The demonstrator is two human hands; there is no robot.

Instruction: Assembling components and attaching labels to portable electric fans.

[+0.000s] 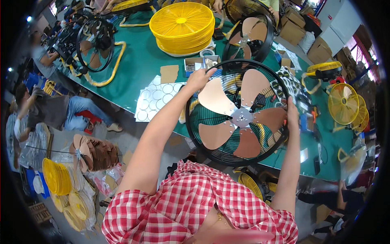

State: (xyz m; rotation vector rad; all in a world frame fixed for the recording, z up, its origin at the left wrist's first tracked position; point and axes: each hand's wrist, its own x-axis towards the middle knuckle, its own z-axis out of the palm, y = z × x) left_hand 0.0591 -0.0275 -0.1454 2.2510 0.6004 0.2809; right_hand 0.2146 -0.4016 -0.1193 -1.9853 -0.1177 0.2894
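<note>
A large fan (242, 118) with a black wire cage, a round black rim and several copper-coloured blades is tilted toward me at the table's near edge. My left hand (199, 79) is closed on its upper left rim. On the opposite side, my right hand (291, 114) grips the right rim, with some fingers hidden behind it. No front grille covers the blades, and the silver hub plate shows at the centre. Behind the fan, a sheet with round white labels (156, 99) and a torn piece of cardboard (169, 74) lie on the green table (134, 53).
A stack of yellow fan grilles (181, 28) stands at the back, near another fan (248, 38). Small parts boxes (193, 65) sit beyond my left hand. More yellow grilles (57, 177) and stacked blades (95, 152) are on the floor at left. Other people work around the table.
</note>
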